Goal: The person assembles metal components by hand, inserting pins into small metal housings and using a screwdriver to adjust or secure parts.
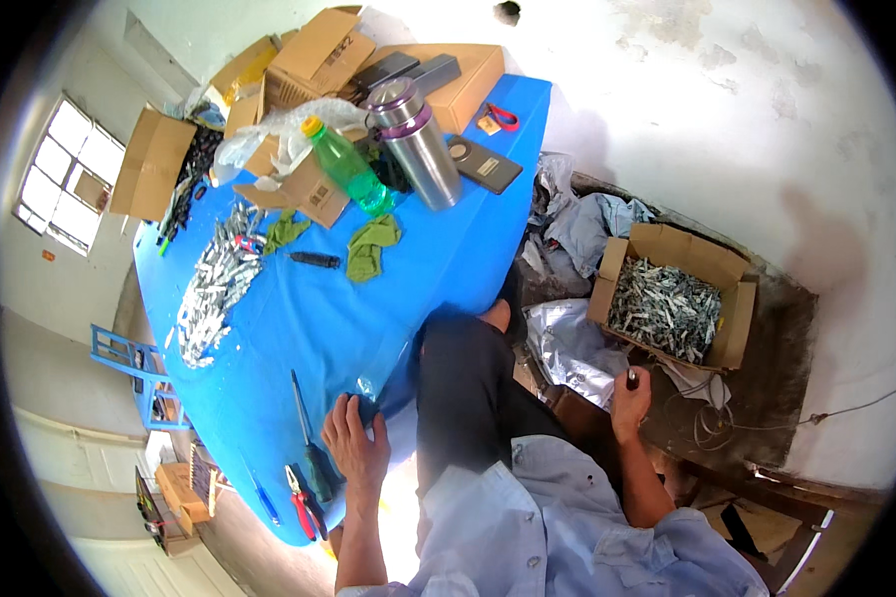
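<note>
My left hand [356,440] rests on the near edge of the blue-covered table [319,308], fingers stretched out and thumb apart. A small piece of clear plastic [366,386] lies just beyond its fingertips. To its left are a long screwdriver [316,468] with a dark green handle, red-handled pliers [304,502] and a blue pen [266,502]. Beside my lap, off the table, my right hand [629,406] is closed around a small dark stick-like thing [632,379]. Only its end shows, so its kind is unclear. Beyond that hand stands a cardboard box [739,323] full of small metal parts.
A heap of similar metal parts [217,289] covers the table's left side. Behind are green cloths [372,247], a green bottle [350,169], a steel flask [418,149], a phone [484,165] and cartons [319,55]. Silver sheeting [574,348] and a loose wire [709,428] lie at right.
</note>
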{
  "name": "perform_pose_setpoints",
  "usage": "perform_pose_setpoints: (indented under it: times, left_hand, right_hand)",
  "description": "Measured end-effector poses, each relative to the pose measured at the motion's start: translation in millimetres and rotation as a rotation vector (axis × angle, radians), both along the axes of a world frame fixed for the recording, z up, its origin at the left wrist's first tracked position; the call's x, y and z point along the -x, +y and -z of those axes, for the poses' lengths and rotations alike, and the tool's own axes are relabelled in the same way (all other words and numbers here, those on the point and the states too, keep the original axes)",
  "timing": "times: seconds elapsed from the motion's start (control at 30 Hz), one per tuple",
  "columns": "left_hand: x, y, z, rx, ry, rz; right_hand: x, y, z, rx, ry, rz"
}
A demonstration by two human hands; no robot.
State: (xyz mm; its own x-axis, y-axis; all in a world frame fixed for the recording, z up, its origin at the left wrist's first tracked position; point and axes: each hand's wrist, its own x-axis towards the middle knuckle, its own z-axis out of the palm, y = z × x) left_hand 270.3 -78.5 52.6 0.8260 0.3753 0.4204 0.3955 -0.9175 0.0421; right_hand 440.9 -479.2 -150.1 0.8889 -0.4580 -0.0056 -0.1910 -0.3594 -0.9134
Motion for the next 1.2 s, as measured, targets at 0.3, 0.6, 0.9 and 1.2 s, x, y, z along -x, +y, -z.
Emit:
perform_pose_setpoints:
  times: [0.3,0.6,0.9,1.2]
  left_hand:
    - [-1.2,5.8,-6.1,0.204,-0.102,0.022]
    - [22.0,-13.7,-63.7,0.768,-0.32,-0.047]
    - [14.8,-31.7,-64.5,0.72,-0.326,0.111]
    - [14.6,-30.4,-56.3,0.688,-0.212,0.074]
  right_hand:
    - [-32.3,150.5,-209.6,-0.484,-0.051,-0.614]
    - [52.0,250.6,-248.3,-0.48,0.062,-1.3]
    - [66.7,257.0,-222.2,-0.242,-0.129,-1.369]
    - [72.5,262.2,-207.0,-0.141,-0.339,-1.334]
